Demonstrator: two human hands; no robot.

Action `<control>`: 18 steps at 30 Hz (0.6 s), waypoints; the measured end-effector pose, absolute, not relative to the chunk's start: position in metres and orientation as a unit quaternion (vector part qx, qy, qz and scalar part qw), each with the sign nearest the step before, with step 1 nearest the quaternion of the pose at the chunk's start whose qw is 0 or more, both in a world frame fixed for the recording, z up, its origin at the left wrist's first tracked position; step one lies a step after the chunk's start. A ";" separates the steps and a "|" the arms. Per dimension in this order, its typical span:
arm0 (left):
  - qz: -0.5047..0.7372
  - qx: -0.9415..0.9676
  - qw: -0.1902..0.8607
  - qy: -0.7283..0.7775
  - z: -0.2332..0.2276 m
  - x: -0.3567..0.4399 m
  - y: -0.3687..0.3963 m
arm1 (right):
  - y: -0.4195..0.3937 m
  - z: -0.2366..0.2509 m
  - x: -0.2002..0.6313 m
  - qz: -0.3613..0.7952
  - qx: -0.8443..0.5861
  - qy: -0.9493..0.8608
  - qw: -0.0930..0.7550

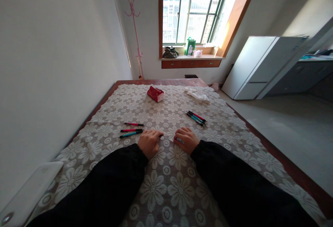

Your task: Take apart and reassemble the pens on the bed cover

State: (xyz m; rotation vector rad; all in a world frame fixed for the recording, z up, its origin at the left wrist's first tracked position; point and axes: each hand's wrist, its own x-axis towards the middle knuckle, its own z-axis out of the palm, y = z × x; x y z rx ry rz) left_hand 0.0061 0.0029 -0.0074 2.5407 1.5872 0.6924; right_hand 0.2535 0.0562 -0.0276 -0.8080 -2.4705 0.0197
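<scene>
My left hand point(150, 143) is closed in a pinch over the tablecloth, with a small dark piece point(161, 136) at its fingertips. My right hand point(186, 140) is closed too, and a bit of a light-blue pen part point(180, 140) shows under its fingers. A thin pale line lies between the two hands; I cannot tell what it is. Left of my left hand lie a red-and-black pen point(134, 124), a second red pen point(131, 130) and a blue pen point(130, 134). Beyond my right hand, several red and blue pens point(195, 117) lie side by side.
A flower-patterned cloth point(166, 185) covers the table. Farther back are a red tissue pack point(155, 94) and a crumpled white plastic bag point(197, 95). A white device point(33, 190) lies at the left edge, by the wall. A white fridge point(260, 67) stands at right.
</scene>
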 end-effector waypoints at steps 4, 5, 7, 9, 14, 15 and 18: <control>0.221 0.819 0.026 0.529 -0.006 0.006 0.002 | 0.055 -0.026 0.254 0.008 -0.301 -0.911 0.281; 0.221 0.818 0.025 0.531 -0.006 0.006 0.002 | 0.054 -0.025 0.253 0.008 -0.290 -0.915 0.280; 0.223 0.816 0.027 0.533 -0.006 0.006 0.003 | 0.054 -0.024 0.253 0.008 -0.268 -0.923 0.274; 0.226 0.815 0.032 0.534 -0.007 0.006 0.003 | 0.054 -0.025 0.253 0.007 -0.262 -0.925 0.274; 0.232 0.814 0.034 0.531 -0.008 0.006 0.003 | 0.056 -0.027 0.253 -0.001 -0.314 -0.904 0.292; 0.232 0.815 0.032 0.530 -0.009 0.006 0.004 | 0.056 -0.027 0.253 0.000 -0.324 -0.897 0.302; 0.232 0.817 0.029 0.526 -0.010 0.006 0.004 | 0.056 -0.026 0.253 0.001 -0.333 -0.883 0.331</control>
